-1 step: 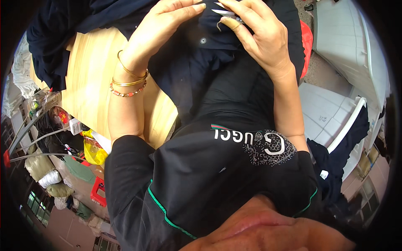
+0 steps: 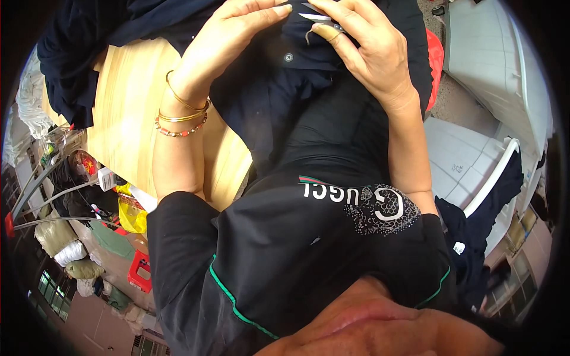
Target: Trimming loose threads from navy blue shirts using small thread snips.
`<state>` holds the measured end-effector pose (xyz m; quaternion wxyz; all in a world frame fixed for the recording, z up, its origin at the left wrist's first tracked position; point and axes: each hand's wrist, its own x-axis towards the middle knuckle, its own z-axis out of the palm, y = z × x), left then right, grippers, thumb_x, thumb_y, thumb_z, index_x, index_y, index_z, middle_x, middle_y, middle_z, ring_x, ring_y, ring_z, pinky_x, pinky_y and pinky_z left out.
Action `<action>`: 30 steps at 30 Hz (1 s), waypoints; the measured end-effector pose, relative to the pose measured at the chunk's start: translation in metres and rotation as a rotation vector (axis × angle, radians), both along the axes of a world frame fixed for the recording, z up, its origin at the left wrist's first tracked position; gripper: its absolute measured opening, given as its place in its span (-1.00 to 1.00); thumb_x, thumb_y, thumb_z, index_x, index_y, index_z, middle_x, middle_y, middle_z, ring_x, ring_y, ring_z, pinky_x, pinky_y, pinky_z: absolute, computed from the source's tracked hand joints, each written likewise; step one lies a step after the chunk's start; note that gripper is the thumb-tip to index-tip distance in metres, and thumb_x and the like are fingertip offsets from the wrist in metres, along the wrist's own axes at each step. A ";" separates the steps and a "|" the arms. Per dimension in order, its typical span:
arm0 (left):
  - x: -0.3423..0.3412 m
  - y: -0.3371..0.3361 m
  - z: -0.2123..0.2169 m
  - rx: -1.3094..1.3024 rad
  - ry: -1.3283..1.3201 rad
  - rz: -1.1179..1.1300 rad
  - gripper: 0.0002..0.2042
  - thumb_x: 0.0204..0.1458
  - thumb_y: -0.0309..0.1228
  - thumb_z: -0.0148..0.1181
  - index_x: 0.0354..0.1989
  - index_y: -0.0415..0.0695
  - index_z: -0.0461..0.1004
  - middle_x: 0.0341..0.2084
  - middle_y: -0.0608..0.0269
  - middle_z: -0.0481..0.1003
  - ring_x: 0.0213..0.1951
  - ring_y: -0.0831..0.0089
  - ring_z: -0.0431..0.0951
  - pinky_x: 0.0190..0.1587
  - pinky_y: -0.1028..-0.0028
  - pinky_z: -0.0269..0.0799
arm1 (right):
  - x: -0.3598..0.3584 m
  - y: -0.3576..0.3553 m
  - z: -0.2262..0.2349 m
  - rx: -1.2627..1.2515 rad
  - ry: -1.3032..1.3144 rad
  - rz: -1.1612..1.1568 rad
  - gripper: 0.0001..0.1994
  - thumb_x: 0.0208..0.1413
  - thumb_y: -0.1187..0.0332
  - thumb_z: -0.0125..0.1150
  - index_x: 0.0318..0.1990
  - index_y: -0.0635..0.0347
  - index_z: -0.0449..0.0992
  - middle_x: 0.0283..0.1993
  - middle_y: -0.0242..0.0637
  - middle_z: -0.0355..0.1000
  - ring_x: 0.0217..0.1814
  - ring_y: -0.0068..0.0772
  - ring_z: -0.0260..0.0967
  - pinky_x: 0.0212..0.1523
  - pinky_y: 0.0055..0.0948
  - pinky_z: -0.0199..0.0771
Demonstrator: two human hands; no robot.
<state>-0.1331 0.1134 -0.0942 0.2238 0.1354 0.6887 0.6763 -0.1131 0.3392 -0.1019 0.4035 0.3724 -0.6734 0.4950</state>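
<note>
A dark navy garment point(image 2: 267, 89) with small buttons lies over my lap and the edge of the wooden table. My left hand point(image 2: 246, 21) pinches its cloth near the upper edge of the view, thumb and fingers together; some fingertips are cut off there. In my right hand point(image 2: 374, 53) is a small pair of thread snips point(image 2: 314, 18), blades pointing left toward the left hand, just above the cloth. A covering wraps the right thumb, and a short loose thread point(image 2: 307, 37) hangs beside it. A button point(image 2: 288, 57) shows on the cloth below the blades.
The pale round wooden table point(image 2: 130, 113) stands at my left, with more navy cloth point(image 2: 68, 65) heaped on it. To the right are a large white bin point(image 2: 463, 157) with dark cloth over its rim and a red bag point(image 2: 435, 68). A red plastic stool point(image 2: 139, 271) and bundles lie lower left.
</note>
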 end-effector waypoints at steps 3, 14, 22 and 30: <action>0.007 0.007 0.012 0.186 -0.260 -0.001 -0.86 0.22 -0.57 0.13 -0.11 -0.25 0.56 -0.19 0.33 0.56 -0.16 0.58 0.50 -0.06 0.62 0.40 | -0.001 -0.001 -0.002 0.032 -0.056 0.049 -0.68 0.04 0.40 0.38 -0.02 0.25 0.60 -0.34 -0.21 0.43 -0.36 -0.18 0.46 -0.33 -0.35 0.47; 0.002 0.009 -0.001 0.331 0.045 -0.178 -0.84 0.24 -0.49 0.14 -0.10 -0.27 0.57 -0.24 0.33 0.59 -0.18 0.59 0.53 -0.03 0.61 0.42 | 0.001 0.004 0.006 0.037 -0.227 0.169 -0.75 0.08 0.42 0.35 -0.07 0.25 0.63 -0.40 -0.23 0.42 -0.42 -0.26 0.43 -0.37 -0.40 0.43; -0.006 0.008 -0.015 0.773 0.038 -0.395 -0.84 0.26 -0.56 0.06 -0.06 -0.26 0.53 -0.21 0.41 0.53 -0.14 0.67 0.45 -0.02 0.67 0.34 | 0.005 0.002 0.012 0.232 -0.407 0.060 -0.77 0.09 0.44 0.33 -0.09 0.27 0.62 -0.36 -0.19 0.45 -0.37 -0.25 0.46 -0.32 -0.42 0.44; -0.002 0.007 -0.013 0.599 0.320 -0.310 -0.78 0.16 -0.64 0.01 -0.05 -0.31 0.48 -0.19 0.26 0.54 -0.12 0.54 0.47 0.01 0.55 0.37 | 0.012 0.003 0.011 -0.063 -0.446 0.199 -0.71 0.03 0.41 0.41 -0.10 0.29 0.56 -0.29 -0.14 0.47 -0.31 -0.28 0.48 -0.24 -0.42 0.48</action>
